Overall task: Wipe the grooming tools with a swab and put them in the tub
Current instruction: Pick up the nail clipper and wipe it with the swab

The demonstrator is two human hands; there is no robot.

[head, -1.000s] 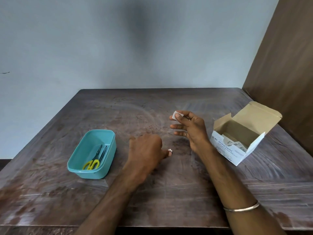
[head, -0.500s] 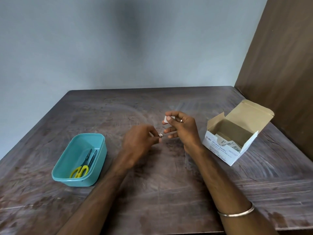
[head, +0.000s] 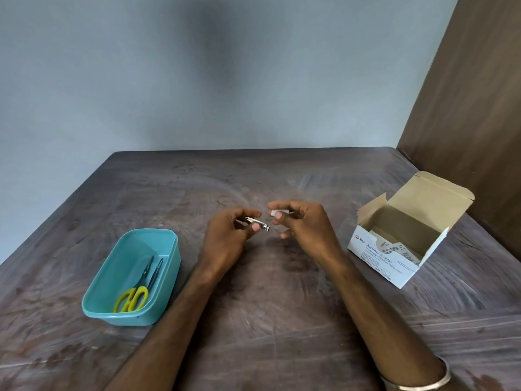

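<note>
Right now the left hand (head: pixel 225 238) holds a small silver nail clipper (head: pixel 258 223) up over the middle of the table (head: pixel 253 334). Its fingers are pinched around the back end of the clipper, and the front end sticks out toward the other hand. The right hand (head: pixel 304 227) is just beside it, with its finger and thumb closed on a little white swab (head: pixel 279 212). The swab and the clipper are very close but do not look like they are touching. I think the wiping of this tool is only about to start. The teal tub (head: pixel 169 277) sits on the table to the left, and yellow-handled scissors (head: pixel 135 294) lie inside it, with another thin dark tool beside them that I cannot name. An open box of alcohol swabs (head: pixel 377 258) stands on the right. For the next move, the swab should come onto the metal and rub along it, while the left hand keeps the clipper steady. After that the clipper can go in the tub.
</note>
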